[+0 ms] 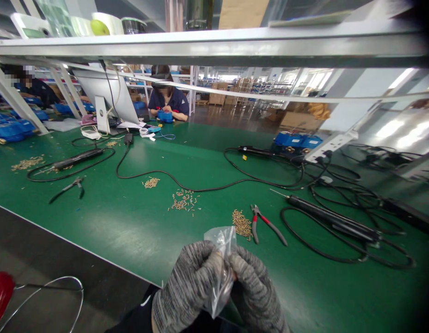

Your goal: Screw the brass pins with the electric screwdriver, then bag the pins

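Note:
A clear plastic bag [223, 238] is pinched between my two gloved hands close to my body, at the table's near edge. My left hand [191, 284], in a grey knitted glove, closes on the bag's left side. On the other side my right hand [256, 286], gloved alike, grips it with bent fingers. What the bag contains is hidden by the fingers. Just beyond it lies a pile of small brass-coloured screws [241, 224]. Cutting pliers with red and grey handles [266, 224] rest right of that pile.
A black electric screwdriver [332, 217] with coiled cable lies at right. More small brass pieces [183, 200] are scattered mid-table. Other pliers [70, 187] and a second screwdriver [78, 158] lie left. A shelf [200, 46] spans overhead. A person [169, 101] sits opposite, handling a blue part.

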Action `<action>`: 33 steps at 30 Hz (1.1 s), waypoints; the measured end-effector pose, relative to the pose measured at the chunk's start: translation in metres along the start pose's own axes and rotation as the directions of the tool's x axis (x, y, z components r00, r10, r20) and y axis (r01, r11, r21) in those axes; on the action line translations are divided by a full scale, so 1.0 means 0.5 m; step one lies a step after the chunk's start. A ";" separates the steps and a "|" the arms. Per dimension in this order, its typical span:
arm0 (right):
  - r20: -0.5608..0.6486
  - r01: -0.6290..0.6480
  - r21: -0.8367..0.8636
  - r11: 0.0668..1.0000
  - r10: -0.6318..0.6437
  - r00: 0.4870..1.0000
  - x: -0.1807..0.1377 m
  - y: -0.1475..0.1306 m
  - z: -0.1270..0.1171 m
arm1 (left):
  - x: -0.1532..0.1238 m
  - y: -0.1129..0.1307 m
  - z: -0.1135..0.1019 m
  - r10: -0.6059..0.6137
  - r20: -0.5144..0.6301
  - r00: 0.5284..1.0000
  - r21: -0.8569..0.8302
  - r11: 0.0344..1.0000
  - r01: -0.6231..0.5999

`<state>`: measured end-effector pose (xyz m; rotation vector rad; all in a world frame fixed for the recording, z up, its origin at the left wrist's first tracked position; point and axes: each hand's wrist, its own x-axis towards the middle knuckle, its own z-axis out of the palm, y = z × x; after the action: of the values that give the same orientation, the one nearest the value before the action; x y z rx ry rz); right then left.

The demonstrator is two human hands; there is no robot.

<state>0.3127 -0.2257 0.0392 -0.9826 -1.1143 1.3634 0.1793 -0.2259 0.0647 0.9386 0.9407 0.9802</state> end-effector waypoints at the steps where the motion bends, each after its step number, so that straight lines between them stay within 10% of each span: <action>1: -0.007 0.016 0.033 0.999 -0.016 1.000 0.003 0.010 0.003 | 0.001 -0.002 -0.001 0.000 0.010 1.000 -0.095 0.995 0.001; 4: -0.011 0.018 0.106 0.994 -0.017 1.000 0.009 0.030 -0.007 | 0.004 -0.008 -0.015 0.049 -0.058 0.997 -0.103 0.993 -0.054; 8: -0.015 -0.035 0.155 0.987 0.038 0.999 0.000 0.030 -0.049 | 0.005 0.010 -0.051 0.252 -0.338 0.906 0.299 0.942 -0.151; 13: 0.012 0.012 -0.090 0.996 -0.011 1.000 -0.018 -0.011 -0.041 | 0.006 0.080 -0.087 0.481 -0.106 0.870 0.769 0.595 -0.234; 18: 0.041 0.022 -0.177 0.984 -0.015 0.999 -0.007 -0.042 0.013 | 0.002 0.161 -0.081 0.573 0.065 0.817 0.777 0.485 -0.401; 26: -0.006 0.064 -0.198 0.978 -0.067 0.998 -0.005 -0.024 0.024 | 0.040 0.202 -0.037 0.293 0.581 0.759 0.729 0.227 -0.646; 33: -0.024 0.068 -0.188 0.980 -0.074 0.997 -0.002 -0.020 0.036 | 0.094 0.183 -0.029 -0.314 0.248 0.916 0.756 0.655 0.020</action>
<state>0.2978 -0.2283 0.0528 -1.0848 -1.2597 1.1986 0.1561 -0.1541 0.1362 1.6248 1.1012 0.1888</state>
